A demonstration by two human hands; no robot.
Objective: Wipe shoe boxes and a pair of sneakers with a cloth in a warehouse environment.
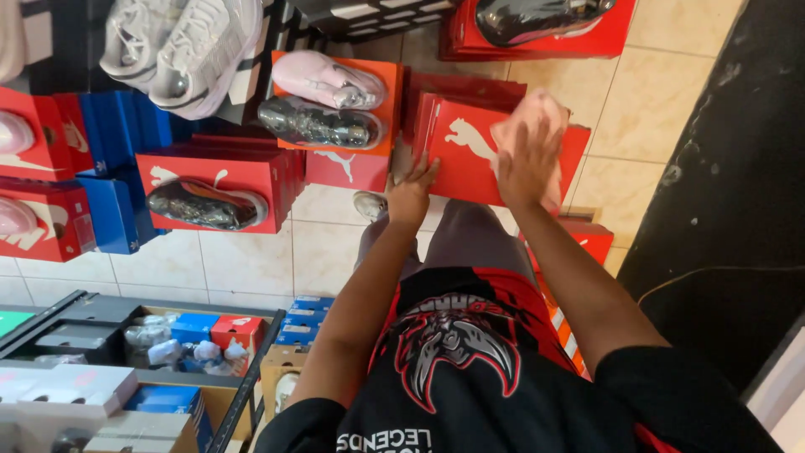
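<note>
I am looking straight down at my own body and a tiled shop floor crowded with shoe boxes. At the far left of the frame, red boxes [38, 134] and blue boxes [126, 143] are standing stacked. Just right of them, a dark shoe [201, 204] is lying on a red box, and white sneakers [180, 46] are sitting at the upper left. Toward the upper middle, a pink shoe [327, 80] and a grey shoe [319, 124] are resting on an orange box [387, 75].

In the centre, my left hand [411, 191] is gripping the left edge of a tilted red lid [457, 159], fingers curled round it. Right of that, my right hand [527, 164] is lying flat and spread open on the lid, pressing a pink cloth [537, 109] against it. The cloth is under my palm rather than pinched.

As I judge it, wiping well means keeping my left hand steadying the lid while my right is sweeping with even pressure, so the lid is not sliding off the stack beneath.

At the far right, a dark mat [721, 168] is covering the floor.
</note>
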